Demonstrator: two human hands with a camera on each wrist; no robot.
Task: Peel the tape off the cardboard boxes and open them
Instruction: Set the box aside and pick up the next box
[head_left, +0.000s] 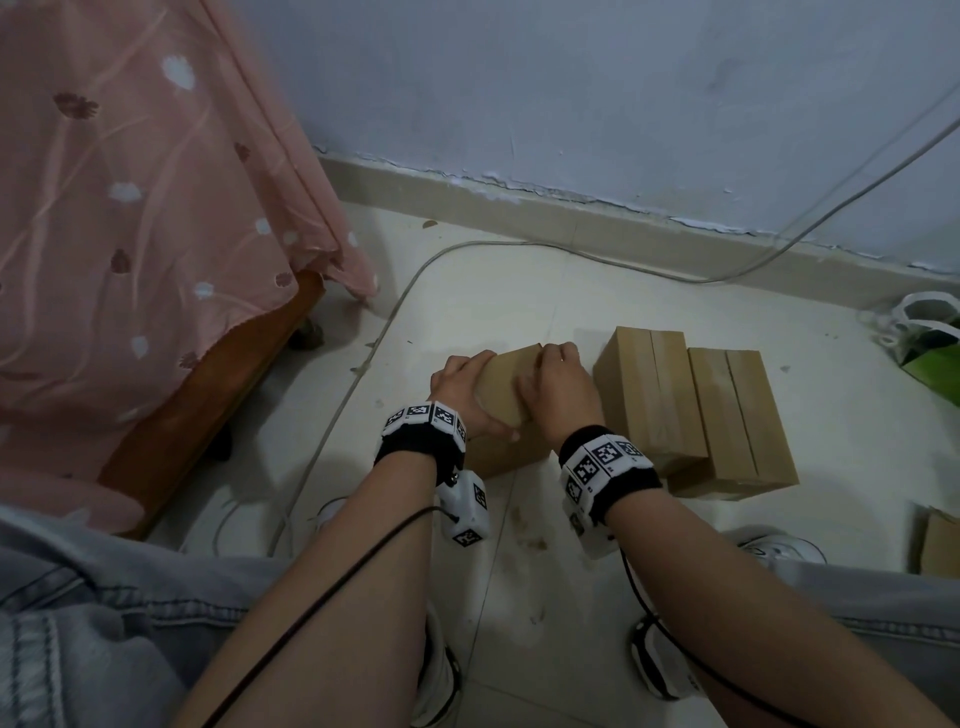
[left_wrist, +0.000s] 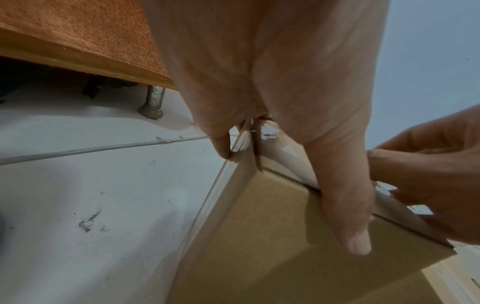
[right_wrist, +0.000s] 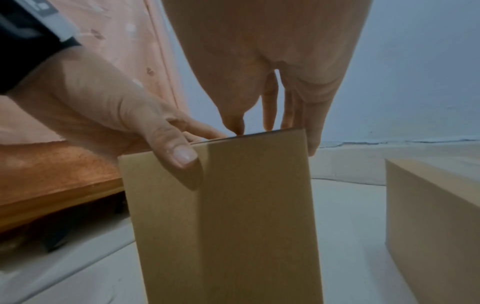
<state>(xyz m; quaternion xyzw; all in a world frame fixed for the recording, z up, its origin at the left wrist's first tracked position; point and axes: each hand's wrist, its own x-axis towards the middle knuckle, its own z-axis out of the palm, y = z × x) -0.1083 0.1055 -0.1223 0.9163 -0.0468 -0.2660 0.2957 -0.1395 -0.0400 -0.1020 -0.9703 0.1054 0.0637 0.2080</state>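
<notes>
A small brown cardboard box (head_left: 501, 387) stands tilted on the floor in front of me. My left hand (head_left: 462, 382) grips its left side, thumb (left_wrist: 345, 205) pressed on the near face and fingers curled over the far edge. My right hand (head_left: 558, 382) sits on the top right, fingers curled, its fingertips (left_wrist: 384, 162) pinching at the clear tape (left_wrist: 270, 132) along the top seam. In the right wrist view the box (right_wrist: 228, 216) fills the middle, with the right hand's fingertips (right_wrist: 235, 123) at its top edge. How much tape has lifted is hidden.
Two more taped boxes (head_left: 649, 389) (head_left: 737, 421) lie just right of the held one; another box (head_left: 940, 540) pokes in at the right edge. A green-and-white bag (head_left: 930, 353) sits far right. A cable (head_left: 363, 364) crosses the floor; the bed (head_left: 171, 415) with pink sheet stands left.
</notes>
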